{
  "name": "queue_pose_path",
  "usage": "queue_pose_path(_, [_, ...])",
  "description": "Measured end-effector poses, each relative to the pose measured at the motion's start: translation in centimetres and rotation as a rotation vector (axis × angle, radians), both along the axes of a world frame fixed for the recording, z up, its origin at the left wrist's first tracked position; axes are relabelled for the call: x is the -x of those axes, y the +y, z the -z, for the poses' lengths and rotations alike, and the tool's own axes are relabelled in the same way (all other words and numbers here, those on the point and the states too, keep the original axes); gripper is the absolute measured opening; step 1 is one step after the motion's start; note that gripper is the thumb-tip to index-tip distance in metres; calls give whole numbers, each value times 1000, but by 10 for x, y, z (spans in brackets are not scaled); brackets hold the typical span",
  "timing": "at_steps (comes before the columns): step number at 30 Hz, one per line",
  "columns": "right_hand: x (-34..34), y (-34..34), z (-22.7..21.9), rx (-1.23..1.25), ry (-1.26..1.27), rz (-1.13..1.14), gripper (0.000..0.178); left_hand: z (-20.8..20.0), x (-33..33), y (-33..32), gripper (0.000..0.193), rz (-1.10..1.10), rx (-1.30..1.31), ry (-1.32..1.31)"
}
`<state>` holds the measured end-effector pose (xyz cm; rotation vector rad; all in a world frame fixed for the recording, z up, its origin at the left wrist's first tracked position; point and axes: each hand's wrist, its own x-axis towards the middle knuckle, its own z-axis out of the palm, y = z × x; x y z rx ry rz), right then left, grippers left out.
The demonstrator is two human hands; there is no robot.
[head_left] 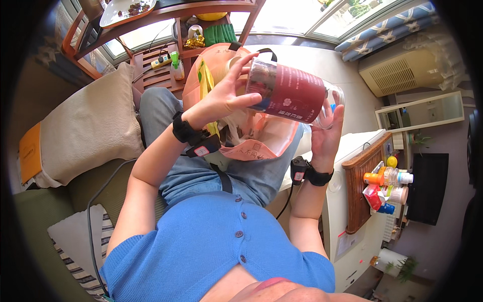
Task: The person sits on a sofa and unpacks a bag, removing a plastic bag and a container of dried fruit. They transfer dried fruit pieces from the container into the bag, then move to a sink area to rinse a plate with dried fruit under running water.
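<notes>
Between my two hands I hold a clear jar [297, 93] with a dark red label, tipped nearly onto its side above my lap. My left hand [229, 93] grips its left end, thumb stretched along the near edge and fingers reaching up behind. Dark contents show through the wall at that end; I cannot tell what they are. My right hand [327, 133] supports the clear right end from below, its fingers partly seen through the plastic. Under the jar, an open peach-coloured bag [271, 138] sits on my lap, with a yellow package [205, 80] and crumpled clear plastic inside.
A wooden shelf rack [211, 9] with a white tray [118, 12] stands at the far left. To the right, a white cabinet [332, 211] carries a brown wooden tray [354, 196] of bottles. A beige-covered seat [90, 123] is at my left. Cables run from both wrist straps.
</notes>
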<state>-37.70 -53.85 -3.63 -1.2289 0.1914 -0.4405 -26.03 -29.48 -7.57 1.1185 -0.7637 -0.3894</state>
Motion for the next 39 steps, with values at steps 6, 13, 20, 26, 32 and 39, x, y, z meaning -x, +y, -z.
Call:
queue_pose_path(6, [20, 15, -49, 297, -167, -171, 70, 13, 4, 41, 94, 118, 276, 404])
queue_pose_path(13, [29, 49, -129, 1442, -266, 45, 56, 6, 26, 65, 129, -14, 356, 333])
queue_pose_path(20, [27, 89, -149, 1597, -327, -49, 62, 6, 48, 79, 133, -61, 388, 307])
queue_pose_path(26, [13, 99, -136, 1663, -384, -19, 56, 18, 57, 91, 130, -118, 361, 338])
queue_pose_path(32, [14, 97, -128, 1387, -351, -163, 48, 28, 59, 99, 127, -149, 347, 357])
queue_pose_path(39, [-3, 85, -118, 1265, -172, -272, 33, 40, 59, 100, 124, -163, 344, 379])
